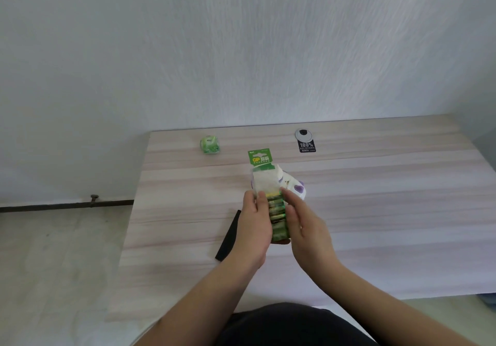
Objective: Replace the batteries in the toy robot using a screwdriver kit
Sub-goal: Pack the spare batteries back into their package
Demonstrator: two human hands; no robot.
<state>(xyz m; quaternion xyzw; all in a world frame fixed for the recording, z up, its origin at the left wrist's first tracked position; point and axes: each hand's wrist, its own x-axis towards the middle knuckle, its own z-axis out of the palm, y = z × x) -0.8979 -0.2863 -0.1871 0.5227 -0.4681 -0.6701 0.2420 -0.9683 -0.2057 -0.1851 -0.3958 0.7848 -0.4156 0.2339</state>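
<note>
A green battery pack (268, 184) with a green card header and several green batteries is held upright above the table. My left hand (255, 225) grips its left side from below. My right hand (303, 225) has its fingers against the pack's right edge, thumb over the batteries. Behind the pack lies the white toy robot (295, 187) with purple parts, partly hidden. A black case (228, 235), long and flat, lies on the table left of my left hand, partly covered by it.
The pale wood-grain table (375, 211) stands against a white wall. A small green packet (210, 144) lies at the back left. A grey cable grommet (303, 134) with a black sticker (307, 147) sits at the back.
</note>
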